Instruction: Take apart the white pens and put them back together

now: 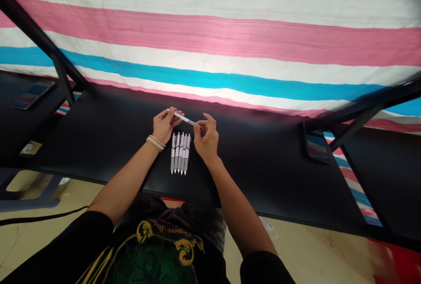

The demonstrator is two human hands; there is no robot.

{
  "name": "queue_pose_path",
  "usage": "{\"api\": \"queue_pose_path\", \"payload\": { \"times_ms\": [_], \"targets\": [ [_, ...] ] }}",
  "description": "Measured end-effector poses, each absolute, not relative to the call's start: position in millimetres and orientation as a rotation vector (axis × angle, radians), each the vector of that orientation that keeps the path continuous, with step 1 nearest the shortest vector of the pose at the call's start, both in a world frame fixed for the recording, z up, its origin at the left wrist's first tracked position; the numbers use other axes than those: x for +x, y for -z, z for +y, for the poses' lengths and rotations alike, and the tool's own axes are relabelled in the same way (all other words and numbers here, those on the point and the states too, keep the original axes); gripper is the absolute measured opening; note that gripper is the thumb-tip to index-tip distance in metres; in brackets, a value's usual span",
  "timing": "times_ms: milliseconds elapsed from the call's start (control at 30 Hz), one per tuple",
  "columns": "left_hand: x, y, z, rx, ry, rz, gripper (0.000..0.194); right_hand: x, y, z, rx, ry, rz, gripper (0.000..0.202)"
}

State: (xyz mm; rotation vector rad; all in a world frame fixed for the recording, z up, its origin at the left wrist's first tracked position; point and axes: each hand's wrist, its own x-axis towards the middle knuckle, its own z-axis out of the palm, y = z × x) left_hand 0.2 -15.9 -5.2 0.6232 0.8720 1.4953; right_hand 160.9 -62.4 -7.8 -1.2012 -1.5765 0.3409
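A white pen is held slanting above the black table, its right end lower. My left hand, with beaded bracelets at the wrist, pinches the pen's upper left end between thumb and fingers. At the lower right end, the thumb and index finger of my right hand are closed on the pen's tip, the other fingers raised. Just below and between my hands, several white pens with grey grips lie side by side in a row, tips toward me.
A striped cloth hangs behind the table. Black slanted metal supports stand at left and right. Flat dark devices lie at the far left and right. A grey-blue stool is at lower left.
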Motion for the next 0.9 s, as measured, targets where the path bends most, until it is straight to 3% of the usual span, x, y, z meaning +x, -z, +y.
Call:
{"api": "queue_pose_path", "payload": {
  "times_ms": [367,900],
  "targets": [
    [-1.4,5.9,-14.7,0.617,-1.51,0.867,0.034,159.8,6.8,-64.1,-1.229,-0.399,-1.595,0.027],
    [-1.0,4.7,-15.0,0.612,-1.503,0.874,0.033,161.9,6.1,-65.4,-1.192,-0.561,-1.653,0.03]
  ]
}}
